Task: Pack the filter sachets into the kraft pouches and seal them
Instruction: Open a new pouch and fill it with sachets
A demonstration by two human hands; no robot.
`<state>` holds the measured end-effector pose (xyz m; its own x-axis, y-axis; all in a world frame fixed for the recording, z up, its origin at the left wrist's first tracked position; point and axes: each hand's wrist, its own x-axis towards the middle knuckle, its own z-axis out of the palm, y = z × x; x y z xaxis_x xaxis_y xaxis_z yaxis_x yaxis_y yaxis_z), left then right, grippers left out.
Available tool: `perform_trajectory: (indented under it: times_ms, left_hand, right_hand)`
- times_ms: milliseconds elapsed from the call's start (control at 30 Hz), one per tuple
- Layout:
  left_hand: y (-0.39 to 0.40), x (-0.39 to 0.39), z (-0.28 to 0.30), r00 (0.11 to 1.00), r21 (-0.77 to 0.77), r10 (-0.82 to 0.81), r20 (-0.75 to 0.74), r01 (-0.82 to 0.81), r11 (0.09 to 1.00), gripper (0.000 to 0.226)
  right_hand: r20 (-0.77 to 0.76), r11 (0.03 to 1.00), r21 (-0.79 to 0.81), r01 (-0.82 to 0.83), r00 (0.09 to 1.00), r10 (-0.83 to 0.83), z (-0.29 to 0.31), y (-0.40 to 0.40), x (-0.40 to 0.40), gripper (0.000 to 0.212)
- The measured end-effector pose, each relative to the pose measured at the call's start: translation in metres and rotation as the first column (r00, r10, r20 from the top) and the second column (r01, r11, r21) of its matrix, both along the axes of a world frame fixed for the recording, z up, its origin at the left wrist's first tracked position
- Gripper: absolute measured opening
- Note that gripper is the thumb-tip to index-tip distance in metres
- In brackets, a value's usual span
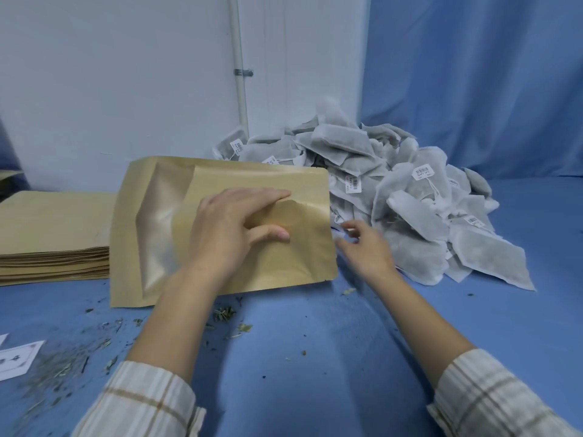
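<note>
Big heap of filter sachets (394, 197) at right on blue table (315, 357). Kraft pouch (151, 222) beside it, pressed flat under left hand (233, 228), fingers straight. Right hand (362, 247) blurred at pouch mouth, fingers loose, holding nothing.

Your one head camera looks forward and down, close over the worktop (315, 357), wall at twelve o'clock.
</note>
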<state>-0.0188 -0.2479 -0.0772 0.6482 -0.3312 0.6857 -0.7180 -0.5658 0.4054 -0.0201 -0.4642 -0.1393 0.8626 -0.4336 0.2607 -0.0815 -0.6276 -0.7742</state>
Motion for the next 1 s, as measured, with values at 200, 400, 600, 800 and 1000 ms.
perform_trajectory:
  times_ms: [200, 400, 600, 800, 1000]
  left_hand:
    - [0.014, 0.012, -0.009, 0.992, 0.122, 0.125, 0.017, -0.126, 0.985, 0.056]
    - [0.021, 0.015, -0.015, 0.993, 0.051, 0.082, -0.088, -0.077, 0.996, 0.058]
    - [0.019, 0.015, -0.019, 0.990, 0.017, 0.032, -0.139, -0.030, 0.999, 0.062]
    - [-0.007, 0.002, -0.015, 0.975, 0.025, -0.151, -0.165, 0.157, 0.987, 0.060]
    - [-0.013, 0.004, -0.018, 0.989, 0.127, -0.110, -0.100, 0.122, 0.984, 0.056]
  right_hand:
    - [-0.177, 0.972, -0.234, -0.015, 0.984, -0.027, -0.020, 0.027, 0.031, 0.052]
    - [0.238, 0.869, 0.472, -0.149, 0.970, 0.037, -0.008, 0.003, 0.024, 0.038]
    - [0.321, 0.663, 0.507, -0.551, 0.834, 0.449, 0.013, -0.032, -0.005, 0.048]
    - [0.158, 0.818, 0.405, -0.410, 0.912, 0.379, 0.019, 0.030, 0.004, 0.019]
    - [0.000, 0.820, 0.320, -0.474, 0.866, 0.501, 0.039, 0.031, -0.012, 0.021]
